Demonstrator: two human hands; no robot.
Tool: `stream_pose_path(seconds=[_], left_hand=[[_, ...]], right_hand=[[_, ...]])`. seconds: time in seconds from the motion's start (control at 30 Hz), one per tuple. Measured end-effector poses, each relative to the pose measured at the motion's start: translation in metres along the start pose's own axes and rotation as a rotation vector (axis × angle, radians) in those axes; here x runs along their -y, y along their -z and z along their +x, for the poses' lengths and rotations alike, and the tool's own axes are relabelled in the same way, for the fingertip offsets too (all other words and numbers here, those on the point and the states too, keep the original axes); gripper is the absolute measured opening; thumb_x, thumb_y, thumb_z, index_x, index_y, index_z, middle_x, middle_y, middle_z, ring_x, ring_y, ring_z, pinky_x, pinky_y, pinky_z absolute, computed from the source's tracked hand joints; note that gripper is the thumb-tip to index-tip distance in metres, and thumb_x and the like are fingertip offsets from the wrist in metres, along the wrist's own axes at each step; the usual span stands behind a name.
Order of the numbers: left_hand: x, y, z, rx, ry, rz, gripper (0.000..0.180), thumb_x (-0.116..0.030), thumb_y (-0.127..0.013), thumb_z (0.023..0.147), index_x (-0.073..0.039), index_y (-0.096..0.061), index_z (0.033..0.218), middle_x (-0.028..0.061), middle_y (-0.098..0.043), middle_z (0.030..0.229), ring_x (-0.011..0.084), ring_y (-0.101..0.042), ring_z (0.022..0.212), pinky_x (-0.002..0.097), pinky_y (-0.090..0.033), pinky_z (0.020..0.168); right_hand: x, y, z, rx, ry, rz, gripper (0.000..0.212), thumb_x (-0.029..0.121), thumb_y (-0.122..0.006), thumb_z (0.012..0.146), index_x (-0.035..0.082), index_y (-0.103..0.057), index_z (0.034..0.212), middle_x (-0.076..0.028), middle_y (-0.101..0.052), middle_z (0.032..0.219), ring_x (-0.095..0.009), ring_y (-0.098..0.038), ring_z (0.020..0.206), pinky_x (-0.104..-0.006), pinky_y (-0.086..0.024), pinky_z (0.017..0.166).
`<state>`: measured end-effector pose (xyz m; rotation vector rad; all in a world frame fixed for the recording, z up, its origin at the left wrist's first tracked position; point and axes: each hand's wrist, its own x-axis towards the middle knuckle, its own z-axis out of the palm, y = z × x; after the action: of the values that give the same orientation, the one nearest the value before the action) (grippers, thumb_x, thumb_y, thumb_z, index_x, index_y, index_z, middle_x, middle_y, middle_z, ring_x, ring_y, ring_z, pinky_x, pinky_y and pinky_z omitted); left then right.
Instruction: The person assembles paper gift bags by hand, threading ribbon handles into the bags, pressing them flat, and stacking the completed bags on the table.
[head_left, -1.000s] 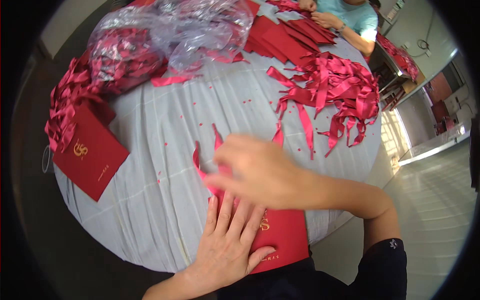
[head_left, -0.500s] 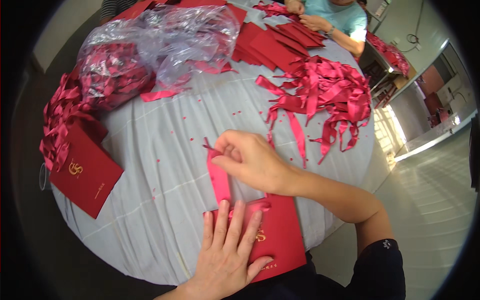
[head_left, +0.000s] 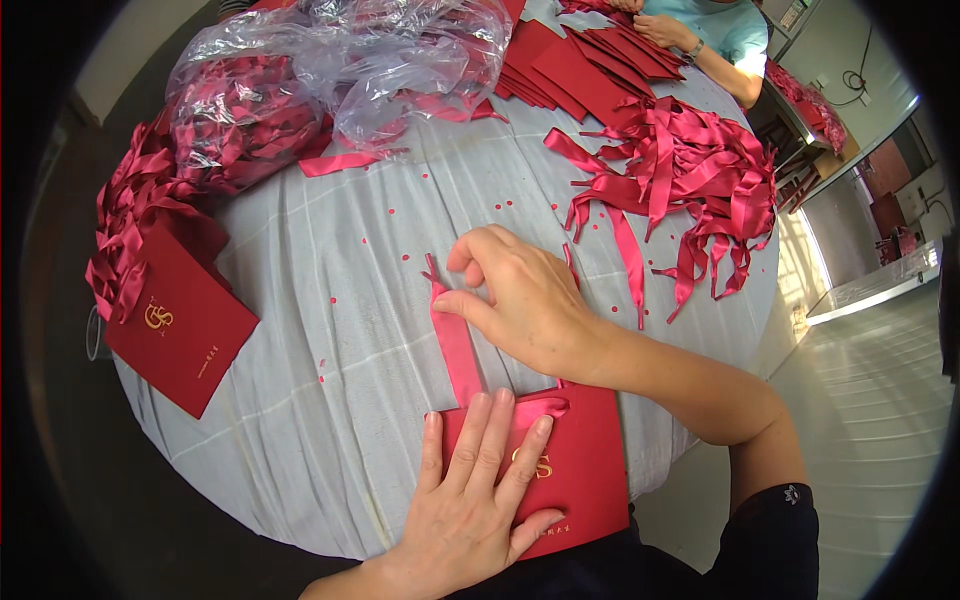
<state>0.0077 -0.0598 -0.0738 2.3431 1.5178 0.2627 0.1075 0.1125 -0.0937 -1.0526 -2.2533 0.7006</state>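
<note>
A red paper bag (head_left: 590,450) with a gold emblem lies at the near edge of the table. My left hand (head_left: 470,490) rests flat on its left part, fingers spread, partly hiding the emblem. A pink satin ribbon (head_left: 458,350) runs from the bag's top edge away from me, and a loop of ribbon (head_left: 545,408) shows on the bag's face beside my fingertips. My right hand (head_left: 520,300) hovers over the ribbon's far end, thumb against its edge and index finger apart from the thumb. Another ribbon end (head_left: 567,262) shows beyond my right hand.
A ribbon heap (head_left: 680,180) lies at the far right, beside stacked red bags (head_left: 570,70). A clear plastic bag (head_left: 400,80) of ribbons stands at the back left. A finished-looking red bag (head_left: 180,330) sits left. A co-worker's hand (head_left: 660,30) is across the table.
My right thumb and index finger have parted from their pinch on the ribbon's end. The view has shifted slightly; my left hand stays flat on the bag.
</note>
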Motion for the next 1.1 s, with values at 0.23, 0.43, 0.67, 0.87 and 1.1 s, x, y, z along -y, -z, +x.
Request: stream_pose_path(seconds=[0.23,0.43,0.67,0.87,1.1], left_hand=[[-0.002,0.000,0.002,0.003,-0.003,0.013,0.081,-0.058,-0.053,0.083,-0.005,-0.036,0.141,0.0299,-0.025,0.145,0.0442,-0.019,0.137,0.0586,-0.009,0.109],[0.002,-0.003,0.000,-0.019,-0.008,-0.006,0.080,-0.057,-0.054,0.083,-0.005,-0.036,0.141,0.0299,-0.025,0.145,0.0443,-0.020,0.137,0.0577,-0.009,0.109],[-0.005,0.004,0.004,0.001,0.012,0.050,0.080,-0.055,-0.053,0.084,-0.004,-0.034,0.142,0.0306,-0.025,0.144,0.0455,-0.020,0.137,0.0581,-0.010,0.109],[-0.007,0.002,0.006,0.015,-0.004,0.094,0.080,-0.055,-0.050,0.086,-0.002,-0.031,0.142,0.0313,-0.025,0.144,0.0471,-0.020,0.136,0.0588,-0.009,0.109],[-0.013,0.002,-0.002,-0.084,0.026,0.004,0.076,-0.050,-0.050,0.087,-0.008,-0.028,0.145,0.0242,-0.021,0.149,0.0420,-0.017,0.138,0.0573,-0.011,0.109]], right_hand=[[-0.003,0.015,0.005,0.068,-0.031,0.120,0.026,0.021,-0.070,0.081,0.001,-0.058,0.093,-0.007,-0.059,0.080,-0.015,-0.056,0.066,-0.0297,-0.046,0.061],[0.008,0.089,-0.001,-0.068,-0.018,0.232,0.017,0.017,-0.065,0.086,0.000,-0.062,0.087,-0.002,-0.059,0.071,-0.007,-0.053,0.063,-0.0234,-0.042,0.056],[-0.010,0.093,-0.073,0.322,-0.338,0.155,0.017,0.014,-0.060,0.089,-0.002,-0.061,0.085,-0.003,-0.056,0.063,-0.005,-0.048,0.057,-0.0236,-0.038,0.050],[-0.012,0.077,-0.079,0.190,-0.297,0.141,0.021,0.018,-0.060,0.089,-0.003,-0.062,0.084,-0.009,-0.060,0.065,-0.017,-0.057,0.056,-0.0304,-0.044,0.053],[-0.004,0.082,-0.097,0.248,-0.164,0.127,0.024,0.024,-0.062,0.087,0.001,-0.061,0.092,-0.013,-0.055,0.083,-0.026,-0.057,0.080,-0.0344,-0.046,0.072]])
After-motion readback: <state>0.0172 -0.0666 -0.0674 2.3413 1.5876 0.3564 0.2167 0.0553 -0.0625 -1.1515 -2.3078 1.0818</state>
